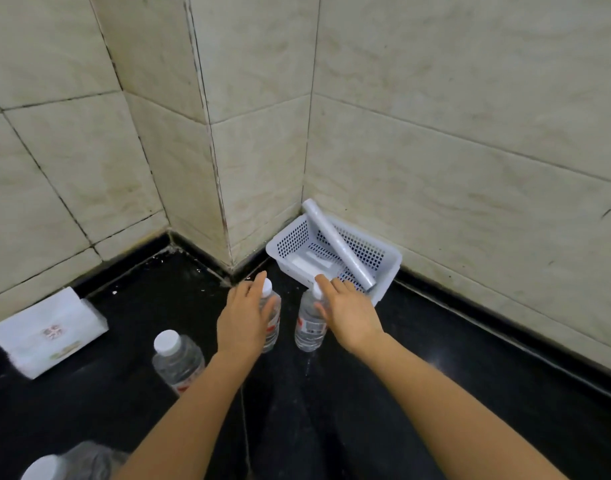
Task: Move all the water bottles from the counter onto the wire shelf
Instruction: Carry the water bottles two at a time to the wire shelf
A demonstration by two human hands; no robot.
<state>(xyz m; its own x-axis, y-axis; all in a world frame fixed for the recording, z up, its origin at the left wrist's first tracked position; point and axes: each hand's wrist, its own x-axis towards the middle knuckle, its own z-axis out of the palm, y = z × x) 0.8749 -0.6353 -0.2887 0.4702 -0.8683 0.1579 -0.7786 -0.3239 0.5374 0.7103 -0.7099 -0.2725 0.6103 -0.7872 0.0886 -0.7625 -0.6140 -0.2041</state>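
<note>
Two clear water bottles with white caps and red-and-white labels stand upright side by side on the black counter (453, 382) near the tiled corner. My left hand (243, 320) lies against the left bottle (273, 320), fingers extended up to its cap. My right hand (345, 313) rests on the right bottle (307, 327), fingers spread and thumb at the cap. Neither hand has visibly closed around its bottle. A third bottle (177, 362) stands to the left of my left forearm. A fourth bottle's cap (42, 469) shows at the bottom left edge.
A white perforated plastic basket (290, 237) sits in the corner behind the bottles, with a pale roll (338, 244) lying across it. A white tissue pack (48, 337) leans against the left wall. Tiled walls enclose the counter on the left, back and right.
</note>
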